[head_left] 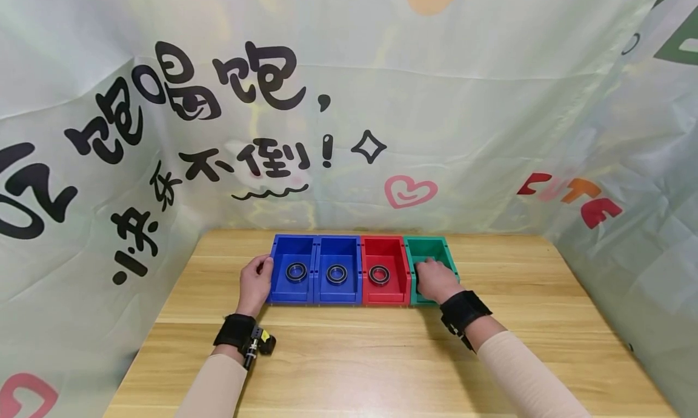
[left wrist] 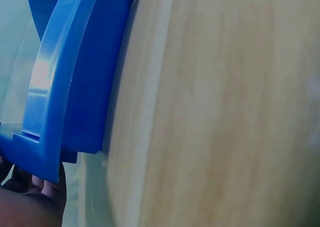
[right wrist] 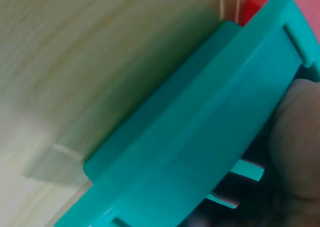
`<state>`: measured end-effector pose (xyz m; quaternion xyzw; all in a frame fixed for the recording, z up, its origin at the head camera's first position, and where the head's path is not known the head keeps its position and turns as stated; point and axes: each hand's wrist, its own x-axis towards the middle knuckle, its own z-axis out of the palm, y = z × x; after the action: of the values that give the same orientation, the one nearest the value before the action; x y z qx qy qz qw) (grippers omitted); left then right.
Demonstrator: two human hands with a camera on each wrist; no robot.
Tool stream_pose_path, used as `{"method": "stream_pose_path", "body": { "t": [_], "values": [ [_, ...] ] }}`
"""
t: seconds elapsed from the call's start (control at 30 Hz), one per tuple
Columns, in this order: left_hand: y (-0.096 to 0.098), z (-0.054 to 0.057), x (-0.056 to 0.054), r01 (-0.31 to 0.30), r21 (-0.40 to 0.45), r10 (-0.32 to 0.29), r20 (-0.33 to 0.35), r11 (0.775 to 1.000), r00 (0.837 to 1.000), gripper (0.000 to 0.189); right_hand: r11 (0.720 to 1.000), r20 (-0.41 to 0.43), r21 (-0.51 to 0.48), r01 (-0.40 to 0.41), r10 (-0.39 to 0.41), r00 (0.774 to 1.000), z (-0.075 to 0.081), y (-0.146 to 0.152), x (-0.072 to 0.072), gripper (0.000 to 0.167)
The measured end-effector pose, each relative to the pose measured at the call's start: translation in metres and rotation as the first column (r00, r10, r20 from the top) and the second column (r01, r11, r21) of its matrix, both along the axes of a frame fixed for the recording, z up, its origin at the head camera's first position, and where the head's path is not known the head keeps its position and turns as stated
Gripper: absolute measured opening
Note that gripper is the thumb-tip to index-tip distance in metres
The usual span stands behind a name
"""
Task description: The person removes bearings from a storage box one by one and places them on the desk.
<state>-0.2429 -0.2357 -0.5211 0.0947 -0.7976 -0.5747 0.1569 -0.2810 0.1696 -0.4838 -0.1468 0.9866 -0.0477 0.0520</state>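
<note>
In a row stand two blue bins, the left blue bin (head_left: pixel 292 248) and the second blue bin (head_left: pixel 339 248), then a red bin (head_left: pixel 383 248) and a green bin (head_left: pixel 427 243). One black-and-silver ring bearing lies in each of the first three: a bearing (head_left: pixel 296 265), another bearing (head_left: pixel 336 266) and a third bearing (head_left: pixel 378 267). My left hand (head_left: pixel 254 287) grips the outer left edge of the left blue bin, its fingers curled at the rim. My right hand (head_left: pixel 437 281) reaches down inside the green bin, and its fingertips are hidden there; I cannot tell what they hold.
The bins stand near the back edge of a wooden table (head_left: pixel 349 357). A printed cloth (head_left: pixel 469 133) hangs behind it and along both sides. Black straps circle both wrists, and a small camera (head_left: pixel 265 342) juts out from the left one.
</note>
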Motion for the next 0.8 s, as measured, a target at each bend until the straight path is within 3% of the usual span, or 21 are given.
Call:
{"method": "stream_pose_path", "body": {
  "t": [0.8],
  "values": [
    [0.0006, -0.0001, 0.0003, -0.008, 0.005, 0.008, 0.010, 1.000, 1.000, 0.036, 1.000, -0.011, 0.011, -0.003, 0.003, 1.000, -0.0020, 0.0007, -0.0004, 0.033]
  ]
}}
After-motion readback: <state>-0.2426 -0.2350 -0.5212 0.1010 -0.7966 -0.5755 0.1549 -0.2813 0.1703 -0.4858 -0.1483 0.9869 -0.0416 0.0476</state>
